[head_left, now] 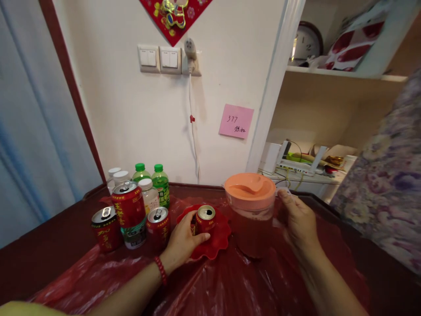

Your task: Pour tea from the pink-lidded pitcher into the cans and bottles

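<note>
An opened red can stands upright on a red scalloped plate. My left hand, with a red bead bracelet at its wrist, is wrapped round the can's left side. To the right, a clear pitcher with an orange lid holds a reddish-brown drink. My right hand grips the pitcher's handle. The pitcher is upright, close to the plate's right side.
On the left stand red cans, a red can stacked on a green-labelled one, green-capped bottles and white-capped bottles. Red plastic film covers the tabletop. A router sits on the right shelf.
</note>
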### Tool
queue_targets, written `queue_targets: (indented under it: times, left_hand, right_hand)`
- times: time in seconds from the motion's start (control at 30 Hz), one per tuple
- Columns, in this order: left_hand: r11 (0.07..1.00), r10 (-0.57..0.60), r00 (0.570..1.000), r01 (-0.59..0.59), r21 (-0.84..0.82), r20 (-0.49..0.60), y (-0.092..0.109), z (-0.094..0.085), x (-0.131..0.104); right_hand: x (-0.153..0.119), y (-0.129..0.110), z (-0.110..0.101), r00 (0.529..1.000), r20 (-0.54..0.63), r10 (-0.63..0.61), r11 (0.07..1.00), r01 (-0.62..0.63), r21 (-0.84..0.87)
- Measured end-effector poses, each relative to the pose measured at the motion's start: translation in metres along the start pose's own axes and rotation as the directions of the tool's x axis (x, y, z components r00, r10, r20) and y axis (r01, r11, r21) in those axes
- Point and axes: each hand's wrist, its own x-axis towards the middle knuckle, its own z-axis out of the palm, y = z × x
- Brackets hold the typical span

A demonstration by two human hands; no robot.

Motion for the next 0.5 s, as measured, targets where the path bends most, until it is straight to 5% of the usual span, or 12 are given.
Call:
queue_targets:
  times: [0.5]
  left_hand:
    - [0.995,0.053,0.999,-0.054,-0.086,-0.012,0.014,-0.009,0.008]
  right_hand:
    - [0.015,0.032,-0.008,0.999,0.039,-0.006,0.998,0.003,0.057]
